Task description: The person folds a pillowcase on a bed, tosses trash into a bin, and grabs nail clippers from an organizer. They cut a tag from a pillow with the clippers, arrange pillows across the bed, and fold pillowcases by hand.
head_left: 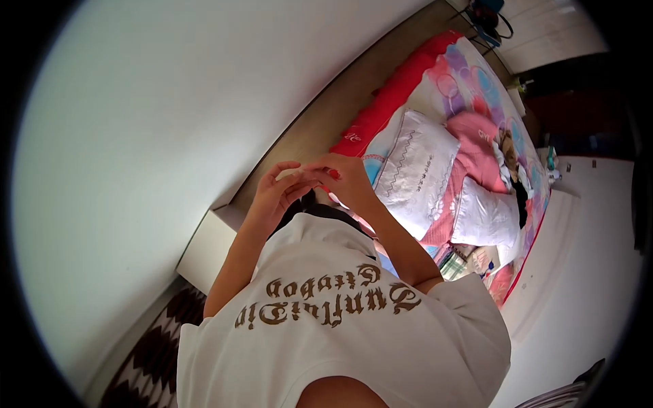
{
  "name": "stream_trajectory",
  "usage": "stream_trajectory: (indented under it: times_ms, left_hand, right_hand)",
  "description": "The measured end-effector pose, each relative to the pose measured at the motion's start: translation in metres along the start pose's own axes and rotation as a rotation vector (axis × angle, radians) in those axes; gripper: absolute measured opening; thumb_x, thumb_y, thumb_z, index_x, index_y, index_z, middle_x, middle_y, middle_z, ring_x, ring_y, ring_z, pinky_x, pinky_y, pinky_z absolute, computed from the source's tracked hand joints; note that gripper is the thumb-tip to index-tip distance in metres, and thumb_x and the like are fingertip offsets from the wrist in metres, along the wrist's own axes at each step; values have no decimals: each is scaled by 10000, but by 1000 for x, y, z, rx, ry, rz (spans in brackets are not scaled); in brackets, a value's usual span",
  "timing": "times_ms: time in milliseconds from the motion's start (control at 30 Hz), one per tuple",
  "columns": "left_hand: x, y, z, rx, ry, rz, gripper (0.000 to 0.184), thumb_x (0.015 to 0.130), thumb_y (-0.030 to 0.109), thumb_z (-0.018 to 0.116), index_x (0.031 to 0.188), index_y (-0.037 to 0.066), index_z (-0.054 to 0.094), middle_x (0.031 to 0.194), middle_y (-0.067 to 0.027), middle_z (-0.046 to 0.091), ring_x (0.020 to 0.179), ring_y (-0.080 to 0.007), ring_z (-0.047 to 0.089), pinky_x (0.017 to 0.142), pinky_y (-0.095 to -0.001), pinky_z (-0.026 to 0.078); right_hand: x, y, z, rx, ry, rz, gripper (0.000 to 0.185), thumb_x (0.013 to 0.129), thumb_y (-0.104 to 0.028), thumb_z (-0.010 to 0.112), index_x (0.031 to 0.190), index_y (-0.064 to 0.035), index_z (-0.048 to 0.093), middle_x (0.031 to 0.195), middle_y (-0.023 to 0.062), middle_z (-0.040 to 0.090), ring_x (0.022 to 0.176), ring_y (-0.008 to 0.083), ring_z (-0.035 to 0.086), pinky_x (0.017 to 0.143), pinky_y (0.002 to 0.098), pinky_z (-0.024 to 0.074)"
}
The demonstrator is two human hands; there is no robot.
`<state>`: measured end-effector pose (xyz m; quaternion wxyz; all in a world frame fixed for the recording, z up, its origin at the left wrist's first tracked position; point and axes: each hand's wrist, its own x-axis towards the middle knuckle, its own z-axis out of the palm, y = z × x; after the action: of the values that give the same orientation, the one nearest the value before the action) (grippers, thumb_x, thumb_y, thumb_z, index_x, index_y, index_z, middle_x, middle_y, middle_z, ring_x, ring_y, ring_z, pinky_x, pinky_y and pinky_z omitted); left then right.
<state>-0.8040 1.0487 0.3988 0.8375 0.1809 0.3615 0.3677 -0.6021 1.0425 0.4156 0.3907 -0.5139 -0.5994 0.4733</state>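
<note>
My left hand [275,194] is raised in front of my waist, palm up, its fingers apart and slightly bent. Above its fingers, my right hand [345,178] reaches across from the other side, and the fingertips of both hands meet. The right fingers are pressed together. A small red patch [333,174] shows at the right hand; I cannot tell whether it is a held thing or the red cover behind. What lies between the fingertips is too small to make out. Below the hands is my white T-shirt [326,340] with brown lettering.
A bed [381,102] with a red-edged patterned cover stands ahead on the right. It bears a white pillow [422,170], a second pillow [484,216], a pink cloth [473,146] and folded fabrics. A white cabinet [207,245] stands by the left wall, near a dark patterned curtain [153,347].
</note>
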Motion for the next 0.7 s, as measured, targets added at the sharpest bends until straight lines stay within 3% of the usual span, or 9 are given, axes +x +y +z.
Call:
stream_trajectory:
  times_ms: [167,233,367,433,567,667,700]
  left_hand:
    - [60,24,30,217,-86,-85,343,1039,160,609,1325,-17,540,1202,-166,698,1101,-244,712,977,-316,588]
    - [85,32,44,170,-217,-170,382,1047,166,603,1359,-45,539,1218,-163,692,1109,-237,708,968,-298,592]
    - [152,32,68,322,-445,-331,387,1057,162,589,1371,-61,546,1228,-145,689,1110,-215,703,968,-282,591]
    - [186,25,79,403,-515,-421,362,1050,127,594,1361,-56,557,1214,-129,691,1115,-195,696,974,-277,589]
    - [224,3,96,471,-670,-633,352,1020,54,623,1354,-42,567,1180,-122,700,1062,-190,712,972,-288,591]
    - [233,-13,110,554,-681,-792,380,1003,36,640,1366,-27,543,1149,-124,706,1040,-193,715,964,-279,591]
    - [234,-21,111,581,-728,-833,385,995,35,652,1357,-21,534,1147,-126,705,1041,-194,713,961,-278,591]
  right_hand:
    - [12,3,-45,57,208,113,106,913,1,710,1014,20,734,925,95,770,834,144,729,776,269,565]
    - [13,8,-55,193,329,160,90,911,-4,718,999,7,736,927,86,770,846,140,728,783,281,565]
    - [9,22,-76,175,578,172,81,904,-16,732,983,0,740,941,79,767,852,151,725,790,291,567]
    - [3,23,-79,-72,736,168,97,901,-28,737,994,-8,754,964,82,766,858,167,723,787,299,569]
    - [-12,25,-64,-28,1040,281,115,900,-28,734,1010,-15,766,978,86,765,855,179,721,780,301,573]
    - [-31,27,-47,-179,1183,309,147,893,-8,736,1040,-10,735,954,105,750,729,186,715,673,300,576]
    - [-38,22,-41,-165,1231,326,152,898,-17,730,1050,-18,734,935,98,760,748,185,730,691,305,583]
